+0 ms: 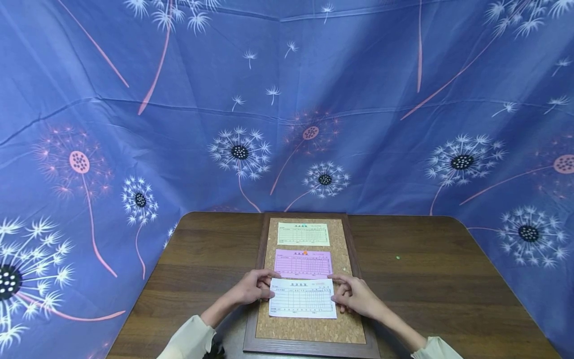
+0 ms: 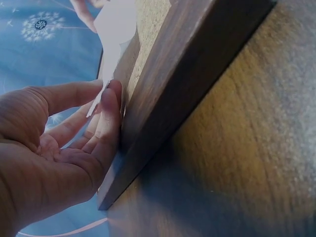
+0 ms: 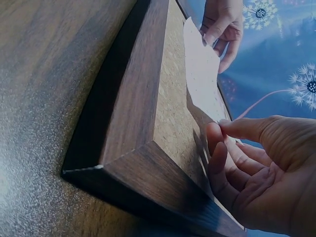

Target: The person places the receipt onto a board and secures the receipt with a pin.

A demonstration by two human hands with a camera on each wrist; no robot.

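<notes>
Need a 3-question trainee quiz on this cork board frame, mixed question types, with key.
1. True or false: three forms lie on the cork board.
2. Which form do the left hand and right hand pinch? A) green form B) pink form C) white form
3. Fill in: the orange pin sits at the top of the ____ form.

Key: 1 true; 2 C; 3 pink.
</notes>
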